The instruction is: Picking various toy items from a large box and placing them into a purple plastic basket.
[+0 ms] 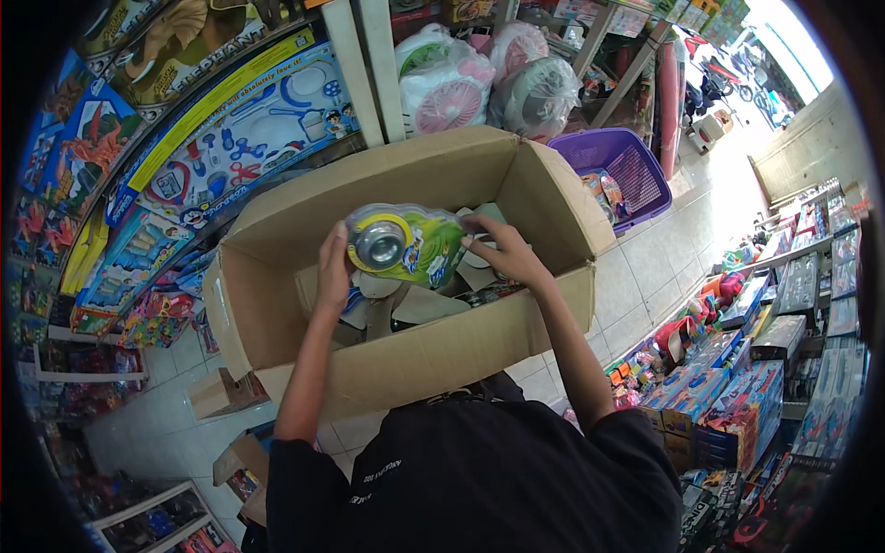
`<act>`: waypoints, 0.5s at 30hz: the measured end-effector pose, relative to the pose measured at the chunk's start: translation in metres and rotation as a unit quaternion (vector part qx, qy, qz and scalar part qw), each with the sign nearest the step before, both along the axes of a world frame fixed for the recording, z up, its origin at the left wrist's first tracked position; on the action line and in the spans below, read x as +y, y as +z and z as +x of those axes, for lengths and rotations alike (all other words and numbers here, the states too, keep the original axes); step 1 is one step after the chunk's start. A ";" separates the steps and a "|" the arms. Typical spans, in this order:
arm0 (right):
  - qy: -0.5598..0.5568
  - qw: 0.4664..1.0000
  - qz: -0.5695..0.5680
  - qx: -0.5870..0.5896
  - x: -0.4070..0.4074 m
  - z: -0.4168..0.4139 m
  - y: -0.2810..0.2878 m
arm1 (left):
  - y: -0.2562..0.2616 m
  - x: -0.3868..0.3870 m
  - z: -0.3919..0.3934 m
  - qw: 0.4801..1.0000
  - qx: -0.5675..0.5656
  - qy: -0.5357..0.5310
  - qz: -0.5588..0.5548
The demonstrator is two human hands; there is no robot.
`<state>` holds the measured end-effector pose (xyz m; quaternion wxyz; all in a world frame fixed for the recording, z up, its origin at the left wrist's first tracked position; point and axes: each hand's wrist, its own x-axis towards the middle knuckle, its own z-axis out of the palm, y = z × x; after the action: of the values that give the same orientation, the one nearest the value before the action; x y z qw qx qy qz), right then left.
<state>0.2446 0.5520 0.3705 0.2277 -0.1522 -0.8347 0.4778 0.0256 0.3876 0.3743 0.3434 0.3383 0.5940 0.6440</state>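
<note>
A toy in a clear blister pack with a green and yellow card [432, 245] is held between my two hands above a large open cardboard box [429, 363]. My left hand [334, 269] grips the pack's left end, beside a round silvery piece under the plastic. At the pack's right edge, the fingers and thumb of my right hand [508, 252] pinch the card. Beneath the pack, several card-backed packages [425, 305] lie in the bottom of the box, partly hidden by the pack and my hands.
Right of the box stands a purple plastic basket [653, 180] with small packaged goods inside. Bagged fans [449, 104] sit behind the box. Boxed toys [256, 138] line the left side, and stacked toy boxes [740, 408] fill the right. A smaller carton [225, 394] rests on the tiled floor.
</note>
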 end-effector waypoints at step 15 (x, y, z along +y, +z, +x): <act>-0.239 0.923 -0.244 0.180 0.008 0.169 0.005 | 0.008 0.082 0.173 0.974 -0.218 -0.039 0.055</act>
<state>0.4138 0.5604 0.3758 0.4372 -0.3093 -0.5765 0.6171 0.1985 0.4692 0.3826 0.4704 0.2314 0.4549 0.7198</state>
